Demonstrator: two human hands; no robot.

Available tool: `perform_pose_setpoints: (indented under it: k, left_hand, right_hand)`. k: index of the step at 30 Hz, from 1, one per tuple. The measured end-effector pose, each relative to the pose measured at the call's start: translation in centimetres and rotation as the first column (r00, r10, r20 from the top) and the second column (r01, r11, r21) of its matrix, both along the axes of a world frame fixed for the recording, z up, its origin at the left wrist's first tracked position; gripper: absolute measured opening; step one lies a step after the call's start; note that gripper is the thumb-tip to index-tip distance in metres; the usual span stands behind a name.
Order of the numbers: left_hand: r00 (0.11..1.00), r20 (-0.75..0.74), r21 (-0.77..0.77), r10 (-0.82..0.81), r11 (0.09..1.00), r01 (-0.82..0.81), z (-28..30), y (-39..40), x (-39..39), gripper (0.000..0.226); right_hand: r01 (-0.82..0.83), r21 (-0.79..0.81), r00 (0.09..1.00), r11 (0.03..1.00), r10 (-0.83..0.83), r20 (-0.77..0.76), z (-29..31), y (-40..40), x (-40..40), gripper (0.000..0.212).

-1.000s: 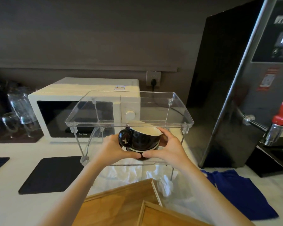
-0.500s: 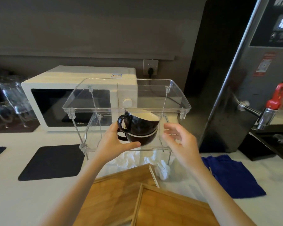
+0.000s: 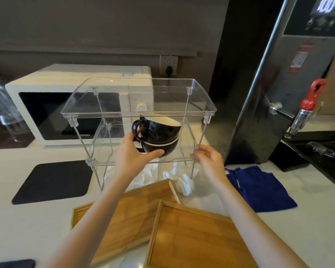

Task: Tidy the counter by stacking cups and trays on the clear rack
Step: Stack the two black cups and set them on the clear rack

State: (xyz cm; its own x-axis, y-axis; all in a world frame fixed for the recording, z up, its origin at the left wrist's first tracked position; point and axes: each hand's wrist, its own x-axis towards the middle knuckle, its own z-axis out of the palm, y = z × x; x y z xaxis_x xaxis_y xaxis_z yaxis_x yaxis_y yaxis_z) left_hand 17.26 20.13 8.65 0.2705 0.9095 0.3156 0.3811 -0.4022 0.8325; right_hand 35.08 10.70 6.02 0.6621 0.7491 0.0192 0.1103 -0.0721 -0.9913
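Two black cups (image 3: 160, 135) with cream insides are stacked on the middle shelf of the clear rack (image 3: 137, 113), handles pointing left. My left hand (image 3: 132, 153) grips the lower cup, thumb under its front and a finger at the upper handle. My right hand (image 3: 209, 161) has its fingers pinched on the rack's front right post at shelf height. Two wooden trays lie on the counter in front of the rack: the left tray (image 3: 124, 215) and the right tray (image 3: 193, 238), which overlaps it.
A white microwave (image 3: 77, 105) stands behind the rack. A tall steel water boiler (image 3: 290, 84) with a red-handled tap (image 3: 307, 101) is at the right. Crumpled white paper (image 3: 184, 182), a blue cloth (image 3: 259, 188), a black mat (image 3: 52, 180) and glasses (image 3: 4, 111) lie around.
My right hand let go of the cups and moved right to the rack's front post. The stacked cups now rest on the middle shelf, with only my left hand on them.
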Motion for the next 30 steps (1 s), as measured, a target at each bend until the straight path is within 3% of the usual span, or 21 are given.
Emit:
perform_pose_setpoints:
  k: [5,14,30]
  left_hand:
    - [1.0,-0.017,0.018,-0.016,1.0,0.017,0.4,0.6,0.9,0.075]
    - [0.99,-0.113,-0.013,-0.081,0.997,0.08,1.1,4.3,4.4,0.075]
    - [0.97,-0.009,0.018,-0.243,0.97,0.243,1.3,8.3,7.4,0.07]
  right_hand:
    - [0.006,0.008,1.0,1.0,-0.006,-0.023,0.3,0.2,0.6,0.018]
    - [-0.009,0.027,0.999,1.0,0.01,-0.032,0.3,0.2,0.6,0.021]
    - [-0.002,0.048,0.997,0.999,0.006,-0.078,0.1,0.5,0.9,0.023]
